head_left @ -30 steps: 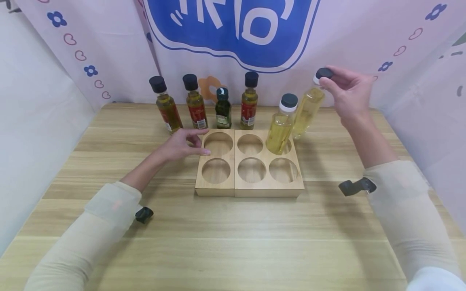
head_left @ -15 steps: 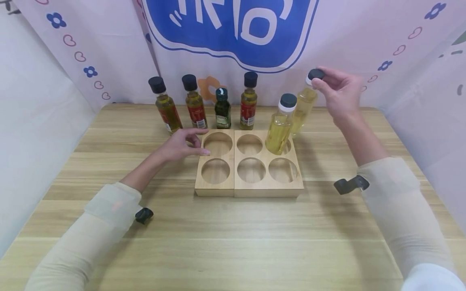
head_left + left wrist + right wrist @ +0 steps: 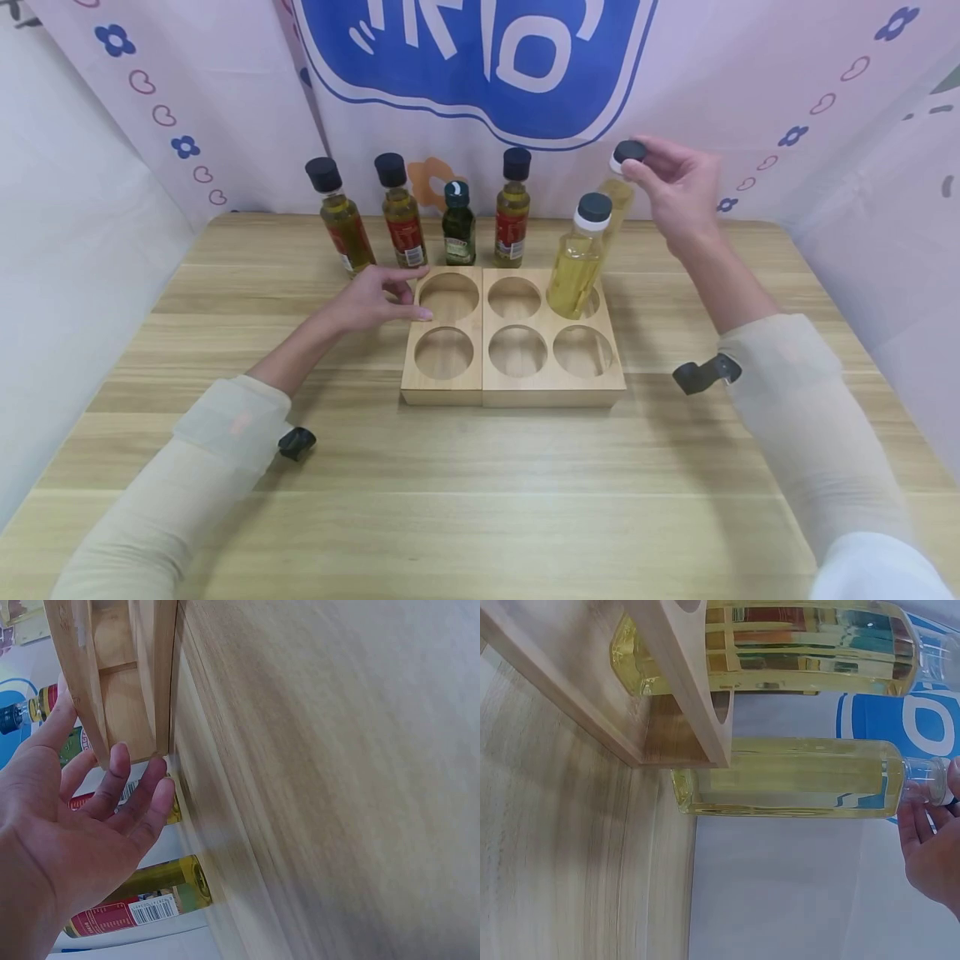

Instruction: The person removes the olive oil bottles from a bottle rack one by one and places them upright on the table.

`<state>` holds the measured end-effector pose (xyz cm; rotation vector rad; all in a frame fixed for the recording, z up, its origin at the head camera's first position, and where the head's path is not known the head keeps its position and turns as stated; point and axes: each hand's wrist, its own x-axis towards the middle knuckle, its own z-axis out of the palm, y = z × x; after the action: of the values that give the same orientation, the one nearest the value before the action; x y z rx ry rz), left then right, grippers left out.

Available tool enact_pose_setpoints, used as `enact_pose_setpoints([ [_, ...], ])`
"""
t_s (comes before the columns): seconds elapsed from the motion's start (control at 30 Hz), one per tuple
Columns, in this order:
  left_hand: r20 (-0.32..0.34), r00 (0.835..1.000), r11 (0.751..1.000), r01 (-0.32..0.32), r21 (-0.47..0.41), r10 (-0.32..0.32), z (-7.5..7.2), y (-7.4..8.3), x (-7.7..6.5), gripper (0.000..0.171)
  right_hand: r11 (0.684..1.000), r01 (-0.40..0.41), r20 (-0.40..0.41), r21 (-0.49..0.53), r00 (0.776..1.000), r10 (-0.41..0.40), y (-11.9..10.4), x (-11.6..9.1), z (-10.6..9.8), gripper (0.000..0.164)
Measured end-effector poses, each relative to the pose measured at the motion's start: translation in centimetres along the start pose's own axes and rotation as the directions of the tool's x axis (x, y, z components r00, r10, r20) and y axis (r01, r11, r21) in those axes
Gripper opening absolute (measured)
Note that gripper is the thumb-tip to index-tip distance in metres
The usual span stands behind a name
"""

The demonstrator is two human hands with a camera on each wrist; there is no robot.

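My right hand point(image 3: 684, 193) pinches the dark cap of a clear bottle of yellow oil point(image 3: 618, 200), upright behind the rack's right end. In the right wrist view this bottle point(image 3: 802, 780) has its base down by the tabletop, just past the rack's corner. A second yellow-oil bottle point(image 3: 573, 271) stands in the back right hole of the wooden six-hole rack point(image 3: 555, 398). My left hand point(image 3: 375, 298) rests at the rack's left end, thumb and index finger spread along its edge. In the left wrist view its other fingers point(image 3: 112, 784) hang loosely curled beside the end wall.
Behind the rack stand several darker bottles: red-labelled ones at the left point(image 3: 348, 229), beside it point(image 3: 405, 225) and right of centre point(image 3: 512, 221), plus a short green bottle point(image 3: 459, 229). A printed cloth point(image 3: 247, 108) hangs close behind the wooden table point(image 3: 480, 517).
My right hand has moved left with the oil bottle, which now partly hides behind the bottle in the rack. My left hand and the rack stay put.
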<state>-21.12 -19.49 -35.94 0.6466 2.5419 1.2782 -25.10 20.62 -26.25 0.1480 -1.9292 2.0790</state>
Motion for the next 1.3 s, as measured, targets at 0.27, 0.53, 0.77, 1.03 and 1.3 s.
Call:
enact_pose_setpoints([
  [0.27,0.008,1.0,1.0,0.025,-0.013,-0.025,0.0,-0.1,0.0,0.069,1.0,0.008,0.022,0.012,1.0,-0.009,0.5,0.2,0.9,0.026],
  [0.53,0.002,0.999,0.999,0.042,-0.033,-0.042,0.1,0.0,-0.1,0.068,1.0,0.022,0.049,0.021,0.999,-0.023,1.1,0.5,1.6,0.024],
  [0.77,0.001,1.0,1.0,0.017,-0.015,-0.017,0.1,-0.2,0.1,0.068,0.999,0.03,0.067,0.022,0.997,-0.031,1.5,0.6,2.1,0.023],
  [1.03,0.006,1.0,1.0,0.018,-0.006,-0.018,-0.1,-0.2,0.1,0.069,1.0,0.013,0.062,0.01,0.998,-0.013,1.8,0.7,2.6,0.026],
  [1.3,0.008,1.0,1.0,0.021,-0.012,-0.021,0.0,-0.2,0.0,0.069,0.999,-0.009,0.063,-0.049,0.998,0.013,2.2,1.0,3.1,0.029],
])
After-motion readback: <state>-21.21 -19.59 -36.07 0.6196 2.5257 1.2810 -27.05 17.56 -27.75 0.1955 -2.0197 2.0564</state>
